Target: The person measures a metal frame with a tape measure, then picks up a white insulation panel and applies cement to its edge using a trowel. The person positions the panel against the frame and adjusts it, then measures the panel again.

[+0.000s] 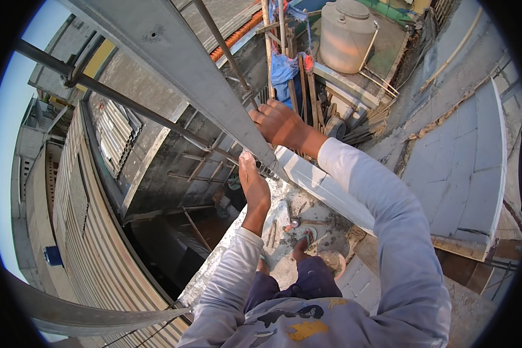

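Observation:
A long grey post [185, 64] with a flat face runs from the upper left down to the middle of the view. My right hand [281, 124] is closed round its right edge, with the knuckles bent and the fingertips hidden. On the opposite edge, my left hand [254, 182] lies with its fingers stretched upward against the post, their tips pale as if dusty. Just below both hands, the foot of the post meets a pale wall top [325, 185]. My sandalled foot [304, 240] stands on a rough, white-splashed ledge.
Dark scaffold pipes [122, 98] cross behind the post. A deep drop opens left of the ledge, beside a corrugated roof [98, 214]. A round tub [333, 264] and a small can [295, 223] sit near my feet. Beyond are a water tank [347, 37] and stacked timber [310, 95].

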`<act>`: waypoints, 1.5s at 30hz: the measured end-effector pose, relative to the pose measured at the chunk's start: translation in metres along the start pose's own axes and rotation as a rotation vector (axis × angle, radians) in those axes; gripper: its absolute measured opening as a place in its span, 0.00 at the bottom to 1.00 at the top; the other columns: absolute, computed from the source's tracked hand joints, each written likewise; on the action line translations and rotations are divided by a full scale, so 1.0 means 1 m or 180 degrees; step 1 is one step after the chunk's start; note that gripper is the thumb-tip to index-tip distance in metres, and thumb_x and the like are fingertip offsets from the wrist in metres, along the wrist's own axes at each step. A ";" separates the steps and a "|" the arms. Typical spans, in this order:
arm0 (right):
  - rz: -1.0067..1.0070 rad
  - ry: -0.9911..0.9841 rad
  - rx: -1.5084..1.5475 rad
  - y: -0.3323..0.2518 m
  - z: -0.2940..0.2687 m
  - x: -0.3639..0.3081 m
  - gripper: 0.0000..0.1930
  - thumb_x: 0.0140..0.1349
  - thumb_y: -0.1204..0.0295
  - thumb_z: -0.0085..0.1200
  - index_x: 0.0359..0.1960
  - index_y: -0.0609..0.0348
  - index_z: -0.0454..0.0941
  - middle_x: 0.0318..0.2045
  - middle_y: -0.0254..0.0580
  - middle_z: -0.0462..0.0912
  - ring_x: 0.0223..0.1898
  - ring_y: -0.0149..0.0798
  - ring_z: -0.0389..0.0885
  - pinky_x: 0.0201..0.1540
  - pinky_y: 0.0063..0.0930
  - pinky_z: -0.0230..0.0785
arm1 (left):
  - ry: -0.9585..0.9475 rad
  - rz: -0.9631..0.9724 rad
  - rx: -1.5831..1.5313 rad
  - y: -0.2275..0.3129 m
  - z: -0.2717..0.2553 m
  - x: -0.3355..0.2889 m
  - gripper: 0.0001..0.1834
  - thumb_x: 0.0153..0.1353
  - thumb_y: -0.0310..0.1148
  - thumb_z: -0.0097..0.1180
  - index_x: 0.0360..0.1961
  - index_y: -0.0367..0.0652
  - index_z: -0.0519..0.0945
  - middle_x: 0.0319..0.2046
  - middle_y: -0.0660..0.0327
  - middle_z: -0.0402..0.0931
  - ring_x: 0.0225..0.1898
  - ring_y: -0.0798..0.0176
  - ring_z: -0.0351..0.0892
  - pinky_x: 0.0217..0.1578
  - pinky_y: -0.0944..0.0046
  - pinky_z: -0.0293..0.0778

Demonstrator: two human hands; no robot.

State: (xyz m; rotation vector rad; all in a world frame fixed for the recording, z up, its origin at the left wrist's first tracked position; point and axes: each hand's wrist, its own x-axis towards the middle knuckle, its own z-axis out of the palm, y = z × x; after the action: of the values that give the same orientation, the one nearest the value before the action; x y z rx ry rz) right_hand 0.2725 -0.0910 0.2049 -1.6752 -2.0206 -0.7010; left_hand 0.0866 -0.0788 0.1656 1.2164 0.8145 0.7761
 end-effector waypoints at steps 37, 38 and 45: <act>0.3433 -0.0443 0.1171 -0.172 -0.012 0.019 0.07 0.68 0.70 0.53 0.43 0.58 0.80 0.38 0.54 0.83 0.40 0.59 0.85 0.42 0.49 0.78 | -0.0790 -0.0377 -0.2101 -0.067 -0.058 -0.014 0.14 0.76 0.33 0.51 0.58 0.39 0.76 0.49 0.62 0.81 0.46 0.70 0.82 0.47 0.68 0.80; 0.3438 -0.0154 0.1141 -0.175 -0.004 0.006 0.08 0.69 0.69 0.54 0.43 0.58 0.80 0.38 0.53 0.81 0.41 0.59 0.84 0.43 0.49 0.77 | -0.0725 -0.0508 -0.1948 -0.060 -0.053 -0.021 0.15 0.76 0.33 0.51 0.58 0.38 0.76 0.49 0.62 0.81 0.46 0.70 0.82 0.47 0.68 0.79; 0.2951 0.0221 0.1083 -0.193 0.012 0.007 0.06 0.64 0.73 0.55 0.39 0.62 0.80 0.47 0.46 0.74 0.56 0.50 0.77 0.53 0.43 0.76 | -0.0294 -0.0189 -0.0951 -0.040 -0.084 -0.034 0.14 0.76 0.30 0.53 0.55 0.32 0.79 0.50 0.60 0.82 0.47 0.70 0.81 0.50 0.69 0.77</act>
State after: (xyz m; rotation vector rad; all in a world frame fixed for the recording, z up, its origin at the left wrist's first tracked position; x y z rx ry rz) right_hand 0.0819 -0.1060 0.1785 -2.0323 -1.0170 -0.0740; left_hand 0.0003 -0.0751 0.1178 0.9499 0.6306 0.7574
